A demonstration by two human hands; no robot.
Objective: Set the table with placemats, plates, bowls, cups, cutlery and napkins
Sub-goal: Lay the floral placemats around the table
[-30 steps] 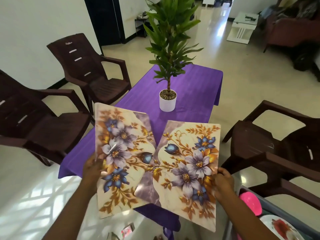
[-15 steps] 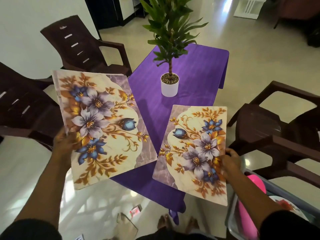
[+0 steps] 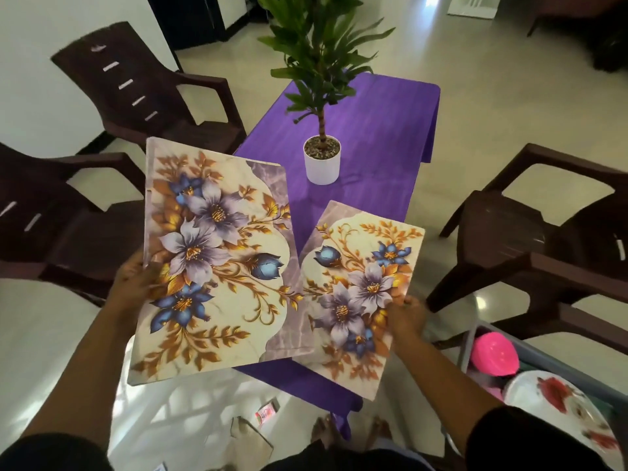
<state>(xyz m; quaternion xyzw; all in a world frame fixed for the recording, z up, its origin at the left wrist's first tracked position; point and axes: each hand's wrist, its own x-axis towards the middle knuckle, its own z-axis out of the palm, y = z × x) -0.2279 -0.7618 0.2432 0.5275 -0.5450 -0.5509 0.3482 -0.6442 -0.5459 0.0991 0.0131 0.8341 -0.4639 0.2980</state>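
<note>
At the near end of the table, the person's left hand (image 3: 134,283) grips the left edge of one flowered placemat (image 3: 210,263), held up tilted over the near left corner. Their right hand (image 3: 406,316) pinches the right edge of a second placemat (image 3: 356,294) at the near right of the purple tablecloth (image 3: 380,130). Near right, a bin holds a pink bowl (image 3: 494,356) and flowered plate (image 3: 557,406); farther off stands a potted plant (image 3: 322,163), with brown chairs (image 3: 142,93) either side.

No text, label, brand or number can be read here. A small red-and-white packet (image 3: 267,410) lies on the floor at about 6 o'clock, just short of the table's near edge, and its print is too blurred to make out.
</note>
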